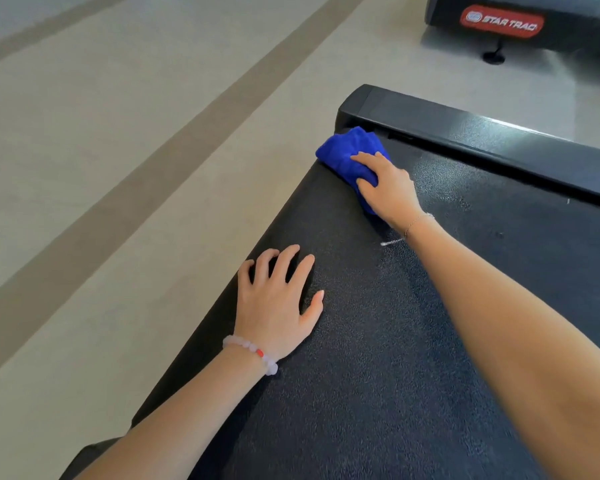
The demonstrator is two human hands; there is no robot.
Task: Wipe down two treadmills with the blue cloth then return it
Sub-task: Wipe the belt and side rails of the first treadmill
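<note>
1. the right hand [387,187] reaches forward to about 12 o'clock of the view. its grip is closed over the blue cloth [347,150], fingers curved across the top and thumb tucked into the side.
2. the blue cloth is bunched into a wad and pressed on the black treadmill belt [430,341], at the belt's far left corner, just beside the glossy black side rail [482,140] that runs off toward 3 o'clock.
3. the left hand [278,299] lies flat on the belt near its left edge, at about 7 o'clock from the cloth and well apart from it. its grip is wide, fingers spread and holding nothing.
4. a pale bead bracelet [253,353] with one red bead sits on the left wrist; a thin chain [414,223] is on the right wrist.
5. pale floor [118,168] with darker stripes fills the 9 to 11 o'clock side.
6. at 1 o'clock, part of a second treadmill [568,15] shows, with a red label [503,21] reading "star trac".
</note>
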